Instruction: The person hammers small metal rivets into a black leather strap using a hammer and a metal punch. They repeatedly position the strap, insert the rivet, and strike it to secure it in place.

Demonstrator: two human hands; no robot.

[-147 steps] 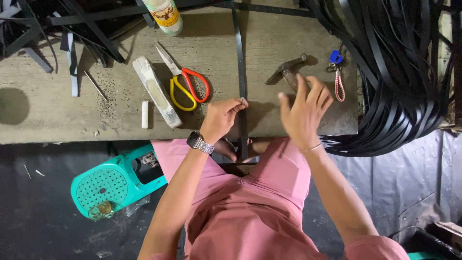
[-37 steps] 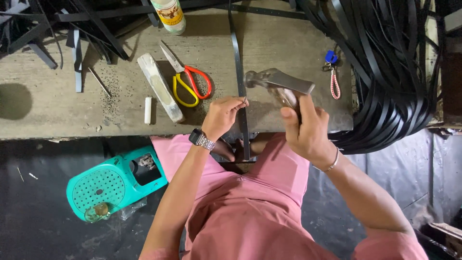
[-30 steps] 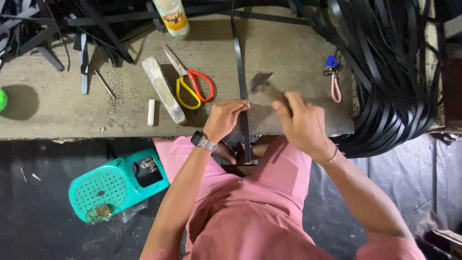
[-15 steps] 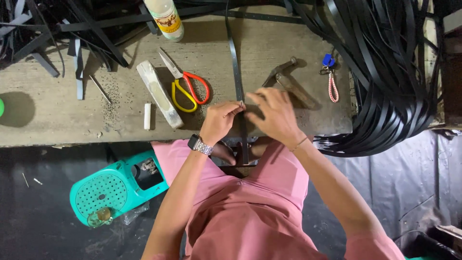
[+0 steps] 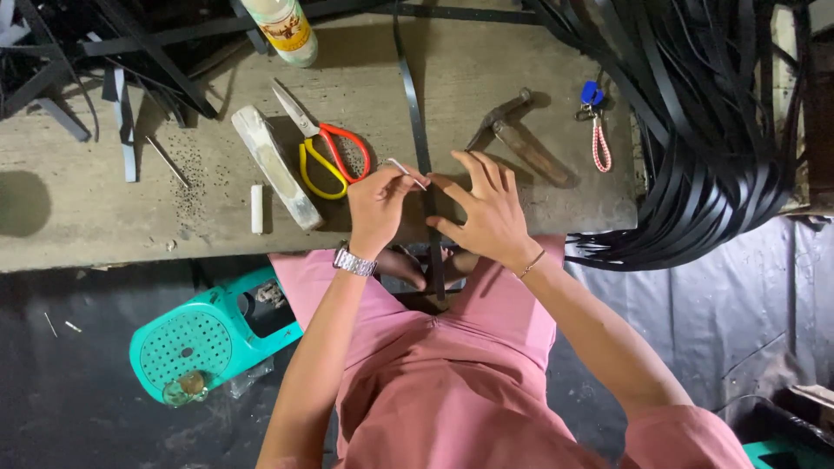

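A long black strip (image 5: pixel 412 95) runs down the middle of the worn wooden bench (image 5: pixel 104 208) toward me. My left hand (image 5: pixel 380 208), with a metal wristwatch, pinches a thin bent metal pin (image 5: pixel 407 172) just left of the strip. My right hand (image 5: pixel 483 208) lies flat with fingers spread, pressing on the strip next to the pin. A hammer (image 5: pixel 519 139) with a wooden handle lies on the bench just beyond my right hand, apart from it.
Red-and-yellow scissors (image 5: pixel 328 155), a pale wooden block (image 5: pixel 276 167) and a small white stick (image 5: pixel 256 208) lie left. A bottle (image 5: pixel 282 26) stands at the back. Black strips (image 5: pixel 695 130) are heaped at right, keys (image 5: pixel 596 130) beside them. A teal stool (image 5: pixel 204 334) sits on the floor.
My right hand swung the hammer down on the strip, then set it on the bench and now presses flat on the strip. My left hand has lifted a thin pin.
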